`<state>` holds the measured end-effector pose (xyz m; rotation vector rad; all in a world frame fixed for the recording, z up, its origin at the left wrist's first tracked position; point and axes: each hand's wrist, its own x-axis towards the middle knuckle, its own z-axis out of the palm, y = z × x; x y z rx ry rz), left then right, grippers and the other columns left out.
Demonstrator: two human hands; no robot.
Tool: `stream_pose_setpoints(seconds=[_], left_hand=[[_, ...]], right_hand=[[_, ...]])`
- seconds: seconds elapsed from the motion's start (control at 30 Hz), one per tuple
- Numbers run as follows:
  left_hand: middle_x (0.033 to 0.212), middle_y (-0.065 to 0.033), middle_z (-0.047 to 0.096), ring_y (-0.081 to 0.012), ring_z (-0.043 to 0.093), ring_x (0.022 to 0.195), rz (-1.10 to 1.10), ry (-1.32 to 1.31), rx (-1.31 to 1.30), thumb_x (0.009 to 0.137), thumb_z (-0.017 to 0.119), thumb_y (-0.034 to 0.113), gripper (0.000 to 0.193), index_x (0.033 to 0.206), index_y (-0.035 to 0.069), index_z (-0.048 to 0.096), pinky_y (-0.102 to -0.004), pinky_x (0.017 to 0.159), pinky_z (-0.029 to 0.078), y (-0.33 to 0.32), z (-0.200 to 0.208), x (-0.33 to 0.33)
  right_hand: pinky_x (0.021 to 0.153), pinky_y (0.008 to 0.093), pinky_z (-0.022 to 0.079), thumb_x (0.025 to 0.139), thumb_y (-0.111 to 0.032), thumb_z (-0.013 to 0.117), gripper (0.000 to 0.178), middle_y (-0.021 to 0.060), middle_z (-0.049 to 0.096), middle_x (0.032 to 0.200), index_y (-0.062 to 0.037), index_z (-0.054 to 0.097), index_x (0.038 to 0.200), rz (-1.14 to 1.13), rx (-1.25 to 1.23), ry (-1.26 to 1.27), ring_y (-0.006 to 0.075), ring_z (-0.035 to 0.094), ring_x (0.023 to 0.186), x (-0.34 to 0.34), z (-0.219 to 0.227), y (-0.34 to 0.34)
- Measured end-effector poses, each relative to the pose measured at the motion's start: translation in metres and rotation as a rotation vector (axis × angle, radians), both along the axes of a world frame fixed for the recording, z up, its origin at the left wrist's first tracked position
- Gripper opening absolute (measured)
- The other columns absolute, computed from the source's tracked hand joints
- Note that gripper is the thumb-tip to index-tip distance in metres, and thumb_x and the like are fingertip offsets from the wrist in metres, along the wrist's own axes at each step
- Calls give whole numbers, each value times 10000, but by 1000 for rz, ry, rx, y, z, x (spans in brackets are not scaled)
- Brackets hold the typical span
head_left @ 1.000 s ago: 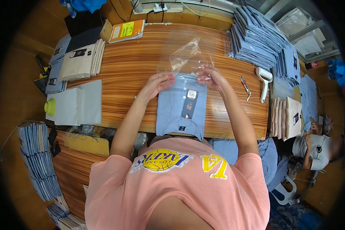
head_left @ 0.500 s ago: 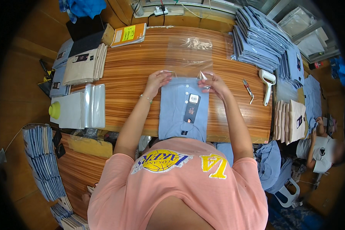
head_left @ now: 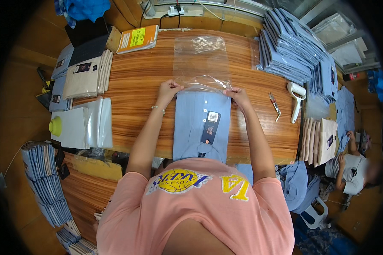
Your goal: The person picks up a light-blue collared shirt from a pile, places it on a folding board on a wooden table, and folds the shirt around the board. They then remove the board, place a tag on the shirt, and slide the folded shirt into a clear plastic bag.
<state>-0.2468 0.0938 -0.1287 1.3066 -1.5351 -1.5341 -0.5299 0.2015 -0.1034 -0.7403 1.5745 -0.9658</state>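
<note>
A folded light-blue shirt (head_left: 186,123) lies on the table in front of me, its near end against my body. A dark hang tag (head_left: 210,132) with a white label rests on its front beside the buttons. Beyond the shirt, a clear plastic bag (head_left: 200,59) stretches flat, its wrinkled near edge meeting the shirt's far edge. My left hand (head_left: 171,89) pinches the bag at its left near corner. My right hand (head_left: 238,96) pinches the opposite corner, fingers closed. How far the shirt's edge reaches inside the bag is hard to see.
On the right lie a white lint roller (head_left: 296,102), red-handled snips (head_left: 275,106) and tall stacks of blue shirts (head_left: 285,46). Left are bagged beige garments (head_left: 84,76), clear bags (head_left: 100,125) and an orange notebook (head_left: 137,39). Another person (head_left: 353,170) sits far right.
Both hands have closed more firmly on the bag's near corners and drawn slightly apart, spreading its edge across the shirt's far end. The view has shifted a little.
</note>
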Motion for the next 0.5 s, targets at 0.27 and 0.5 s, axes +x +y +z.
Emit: stream_pose_setpoints(seconds=[0.27, 0.5], left_hand=[[762, -39, 629, -94, 561, 705, -374, -52, 185, 759, 706, 43, 220, 949, 2, 602, -202, 635, 443, -24, 10, 16], [805, -15, 627, -68, 534, 677, -475, -125, 330, 759, 702, 41, 406, 1144, 10, 577, -195, 571, 413, -20, 29, 15]], right_hand=[[373, 188, 241, 730, -117, 750, 148, -52, 545, 591, -88, 669, 850, 180, 115, -133, 28, 363, 423, -31, -14, -10], [380, 184, 229, 772, -148, 729, 162, -61, 478, 572, -87, 628, 883, 357, 225, -17, 31, 334, 425, -44, -2, -13]])
